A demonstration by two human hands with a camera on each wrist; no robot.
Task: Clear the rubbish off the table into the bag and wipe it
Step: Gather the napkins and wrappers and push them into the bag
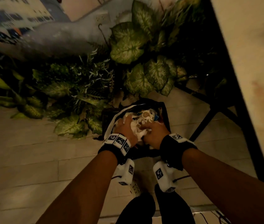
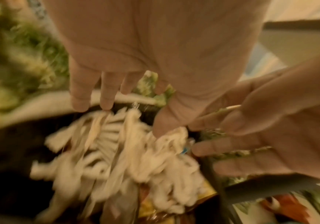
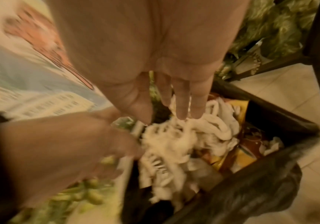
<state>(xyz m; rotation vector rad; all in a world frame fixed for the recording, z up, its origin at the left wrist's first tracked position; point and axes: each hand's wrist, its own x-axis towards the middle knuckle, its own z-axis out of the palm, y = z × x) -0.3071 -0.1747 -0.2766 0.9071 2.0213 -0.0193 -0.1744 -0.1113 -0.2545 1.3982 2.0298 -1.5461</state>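
Observation:
A black rubbish bag (image 1: 164, 110) stands open on the tiled floor, full of waste. A wad of crumpled white tissue (image 1: 138, 129) lies on top of it, blurred in both wrist views. My left hand (image 1: 125, 126) and right hand (image 1: 154, 132) are over the bag's mouth on either side of the tissue. In the left wrist view my left fingers (image 2: 90, 97) are straight above the tissue (image 2: 126, 151). In the right wrist view my right fingers (image 3: 184, 103) are straight and touch the tissue (image 3: 174, 144). Yellow snack wrappers (image 3: 239, 159) lie under it.
The pale table (image 1: 249, 78), with brown stains, runs along the right; its black leg (image 1: 208, 122) slants down beside the bag. Leafy green plants (image 1: 128, 62) crowd behind and left of the bag. Tiled floor (image 1: 31, 151) spreads to the left.

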